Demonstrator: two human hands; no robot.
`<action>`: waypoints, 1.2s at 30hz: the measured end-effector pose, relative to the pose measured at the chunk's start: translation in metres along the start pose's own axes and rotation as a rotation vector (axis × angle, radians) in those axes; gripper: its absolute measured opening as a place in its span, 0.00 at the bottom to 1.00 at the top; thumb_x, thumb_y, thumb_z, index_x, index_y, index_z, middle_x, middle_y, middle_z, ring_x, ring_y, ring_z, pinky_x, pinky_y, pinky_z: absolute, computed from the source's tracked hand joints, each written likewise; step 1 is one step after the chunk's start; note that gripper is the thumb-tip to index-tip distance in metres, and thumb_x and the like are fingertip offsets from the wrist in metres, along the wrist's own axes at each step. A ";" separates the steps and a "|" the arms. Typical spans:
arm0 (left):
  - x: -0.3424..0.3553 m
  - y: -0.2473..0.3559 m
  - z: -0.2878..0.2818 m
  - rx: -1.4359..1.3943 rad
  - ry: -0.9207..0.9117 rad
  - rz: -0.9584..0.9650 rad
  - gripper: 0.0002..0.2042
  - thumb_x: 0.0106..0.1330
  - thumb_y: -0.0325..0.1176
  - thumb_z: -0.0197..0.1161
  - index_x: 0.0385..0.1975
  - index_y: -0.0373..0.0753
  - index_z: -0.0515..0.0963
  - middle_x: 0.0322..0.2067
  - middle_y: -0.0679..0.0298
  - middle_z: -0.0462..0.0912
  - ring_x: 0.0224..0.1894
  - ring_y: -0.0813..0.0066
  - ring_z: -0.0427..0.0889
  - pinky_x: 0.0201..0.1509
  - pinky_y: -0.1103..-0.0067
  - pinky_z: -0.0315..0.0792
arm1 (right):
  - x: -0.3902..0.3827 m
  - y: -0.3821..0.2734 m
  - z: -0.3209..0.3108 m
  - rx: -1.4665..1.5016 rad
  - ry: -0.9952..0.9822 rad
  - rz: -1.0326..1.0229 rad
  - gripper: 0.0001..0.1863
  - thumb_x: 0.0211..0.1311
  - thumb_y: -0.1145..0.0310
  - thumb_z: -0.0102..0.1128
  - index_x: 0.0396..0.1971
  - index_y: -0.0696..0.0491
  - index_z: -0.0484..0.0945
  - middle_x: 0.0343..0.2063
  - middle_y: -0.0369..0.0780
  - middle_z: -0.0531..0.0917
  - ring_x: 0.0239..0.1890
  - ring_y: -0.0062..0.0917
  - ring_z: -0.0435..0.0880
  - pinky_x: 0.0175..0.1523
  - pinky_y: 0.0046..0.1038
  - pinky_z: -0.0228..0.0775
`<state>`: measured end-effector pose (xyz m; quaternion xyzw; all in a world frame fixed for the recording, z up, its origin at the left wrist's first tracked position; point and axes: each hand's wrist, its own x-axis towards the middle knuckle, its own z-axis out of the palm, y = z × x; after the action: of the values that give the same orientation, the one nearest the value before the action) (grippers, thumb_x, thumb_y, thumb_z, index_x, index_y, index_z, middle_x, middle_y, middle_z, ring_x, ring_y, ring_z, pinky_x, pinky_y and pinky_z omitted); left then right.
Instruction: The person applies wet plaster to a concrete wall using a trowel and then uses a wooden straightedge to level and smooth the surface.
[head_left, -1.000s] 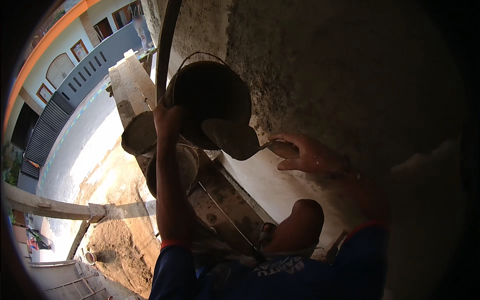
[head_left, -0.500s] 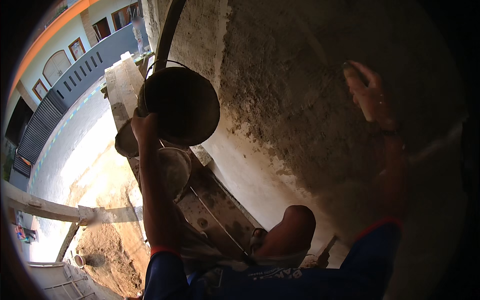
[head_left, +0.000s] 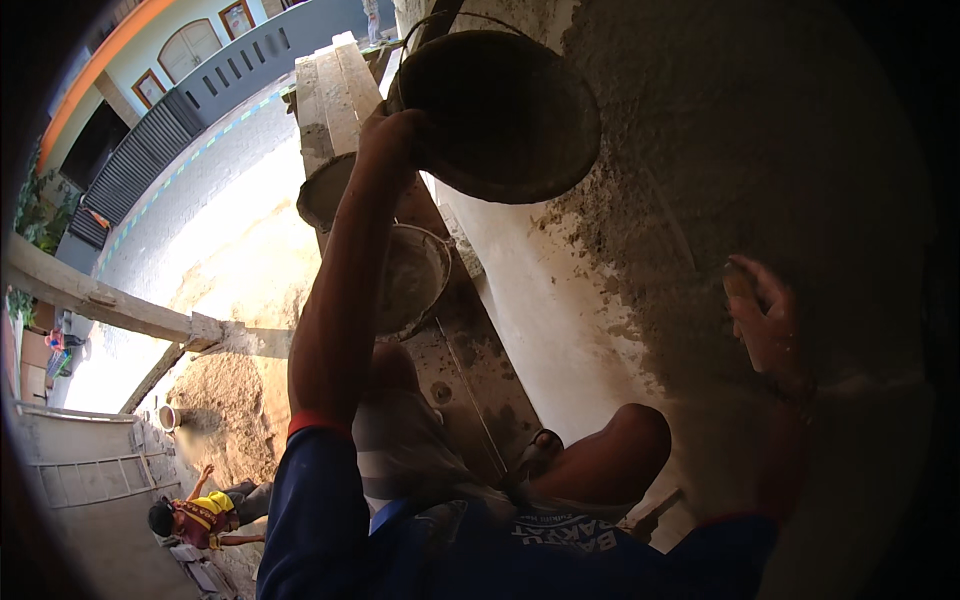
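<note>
My left hand (head_left: 392,135) is closed on the rim of a dark, round bucket (head_left: 500,120) with a thin wire handle. The bucket is tilted with its shadowed mouth toward me, beside the rough wall (head_left: 640,180). My right hand (head_left: 765,315) is raised in shadow in front of the wall, fingers curled round something with a tan, rounded end; its kind is too dark to make out. Below my left forearm, a pale, mortar-smeared bucket (head_left: 412,280) stands on the scaffold boards (head_left: 470,385). Partly behind that forearm is another bucket (head_left: 325,190).
Long planks (head_left: 335,95) run away at the far left. A wooden beam (head_left: 110,300) crosses the left side. Far below lie a sand heap (head_left: 225,400) and a small bucket (head_left: 170,417). A person in yellow and maroon (head_left: 210,518) is at lower left, near a ladder (head_left: 95,480).
The dark bucket and my left hand have moved up and right in the view, the bucket tilting further. My right hand has come lower. A person has appeared at lower left.
</note>
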<state>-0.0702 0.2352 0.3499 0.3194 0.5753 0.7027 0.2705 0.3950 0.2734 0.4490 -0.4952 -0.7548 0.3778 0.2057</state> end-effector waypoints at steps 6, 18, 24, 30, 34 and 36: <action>-0.013 0.022 -0.060 0.067 -0.141 -0.046 0.15 0.58 0.27 0.56 0.45 0.30 0.74 0.28 0.59 0.81 0.28 0.72 0.81 0.34 0.80 0.75 | 0.006 0.009 0.015 0.105 -0.053 0.010 0.27 0.56 0.74 0.57 0.58 0.56 0.70 0.27 0.32 0.76 0.21 0.11 0.70 0.27 0.18 0.66; -0.086 -0.024 -0.155 -0.527 0.351 -0.104 0.13 0.59 0.20 0.53 0.44 0.32 0.72 0.33 0.59 0.78 0.35 0.70 0.81 0.38 0.78 0.78 | 0.031 0.048 0.067 0.098 -0.292 0.020 0.26 0.58 0.78 0.57 0.59 0.58 0.69 0.26 0.32 0.75 0.21 0.12 0.70 0.26 0.18 0.65; -0.132 -0.032 -0.212 -0.839 0.543 -0.017 0.12 0.59 0.21 0.56 0.44 0.31 0.72 0.41 0.57 0.78 0.45 0.62 0.79 0.56 0.70 0.74 | 0.037 0.050 0.090 0.012 -0.354 0.084 0.26 0.58 0.78 0.56 0.58 0.60 0.69 0.31 0.36 0.76 0.23 0.14 0.72 0.27 0.19 0.67; -0.236 -0.082 -0.287 -0.833 0.840 -0.022 0.15 0.58 0.22 0.58 0.47 0.33 0.72 0.44 0.58 0.80 0.48 0.62 0.80 0.61 0.67 0.72 | 0.048 0.074 0.128 -0.035 -0.503 0.060 0.27 0.58 0.76 0.54 0.61 0.60 0.66 0.30 0.37 0.76 0.24 0.16 0.73 0.28 0.21 0.69; -0.323 -0.114 -0.313 -0.830 1.121 -0.120 0.12 0.58 0.22 0.59 0.43 0.34 0.72 0.40 0.59 0.79 0.42 0.64 0.81 0.53 0.69 0.76 | 0.060 0.073 0.160 -0.045 -0.587 0.105 0.28 0.56 0.79 0.55 0.60 0.61 0.66 0.35 0.40 0.77 0.28 0.18 0.74 0.29 0.22 0.70; -0.367 -0.134 -0.323 -0.812 1.269 -0.218 0.11 0.58 0.22 0.60 0.40 0.35 0.71 0.37 0.60 0.78 0.35 0.64 0.80 0.45 0.70 0.80 | 0.071 0.086 0.171 -0.081 -0.654 0.085 0.28 0.56 0.79 0.56 0.60 0.61 0.65 0.34 0.40 0.77 0.27 0.18 0.74 0.29 0.21 0.70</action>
<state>-0.0757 -0.2190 0.1244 -0.3291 0.3450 0.8775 0.0519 0.2990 0.2945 0.2700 -0.3864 -0.7740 0.4947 -0.0832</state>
